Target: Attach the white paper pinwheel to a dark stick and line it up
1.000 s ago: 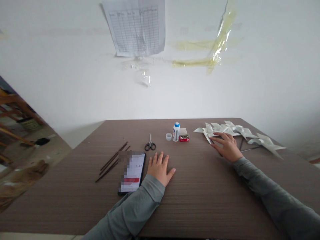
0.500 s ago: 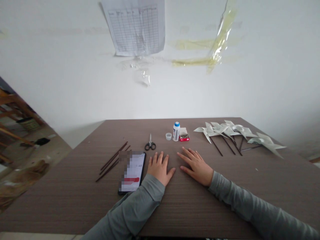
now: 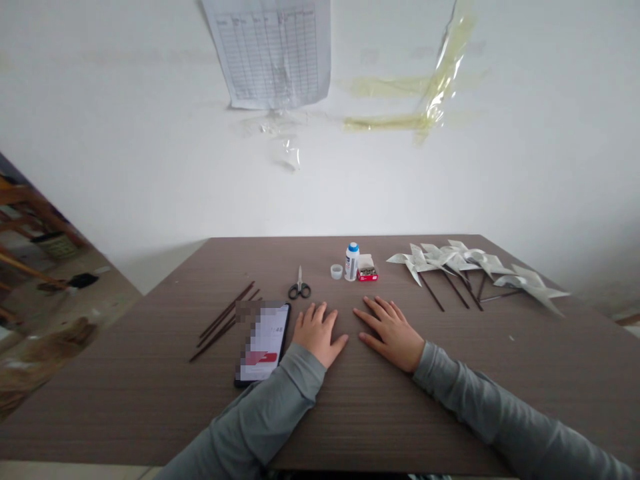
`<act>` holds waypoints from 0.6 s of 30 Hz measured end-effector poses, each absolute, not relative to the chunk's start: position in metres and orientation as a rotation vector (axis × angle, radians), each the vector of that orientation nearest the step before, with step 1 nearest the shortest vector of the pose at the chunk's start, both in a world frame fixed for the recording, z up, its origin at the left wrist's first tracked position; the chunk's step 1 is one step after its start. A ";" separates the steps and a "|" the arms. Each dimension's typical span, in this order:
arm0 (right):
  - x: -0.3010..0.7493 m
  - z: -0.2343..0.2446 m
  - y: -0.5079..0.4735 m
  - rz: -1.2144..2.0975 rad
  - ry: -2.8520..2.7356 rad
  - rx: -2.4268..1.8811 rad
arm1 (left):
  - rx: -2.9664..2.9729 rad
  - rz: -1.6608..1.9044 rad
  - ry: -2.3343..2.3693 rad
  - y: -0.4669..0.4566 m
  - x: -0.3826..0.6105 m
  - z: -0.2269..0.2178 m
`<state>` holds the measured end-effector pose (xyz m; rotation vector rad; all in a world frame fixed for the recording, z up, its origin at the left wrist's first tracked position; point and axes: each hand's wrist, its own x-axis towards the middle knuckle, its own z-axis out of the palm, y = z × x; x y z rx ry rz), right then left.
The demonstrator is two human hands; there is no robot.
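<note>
Our open left hand (image 3: 317, 335) and right hand (image 3: 391, 333) lie flat and empty on the brown wood-grain table (image 3: 125, 400).
The left rests just beside a black smartphone (image 3: 263, 343); a careless rightward sweep could crush the white paper pinwheels (image 3: 475, 262).

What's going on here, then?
A person has both hands resting flat on a brown table, holding nothing. The left hand lies beside a phone, and the right hand lies just past it, near the scissors. Ahead stand a white bottle and a small red box. Paper pinwheels on dark sticks lie to the right, and loose dark sticks lie left of the phone.
</note>
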<state>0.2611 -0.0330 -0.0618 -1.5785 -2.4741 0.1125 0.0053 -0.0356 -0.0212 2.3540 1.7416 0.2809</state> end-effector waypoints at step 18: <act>0.270 -0.066 -0.025 0.235 -2.502 -1.566 | 2.659 1.010 1.305 -0.063 -0.163 -0.016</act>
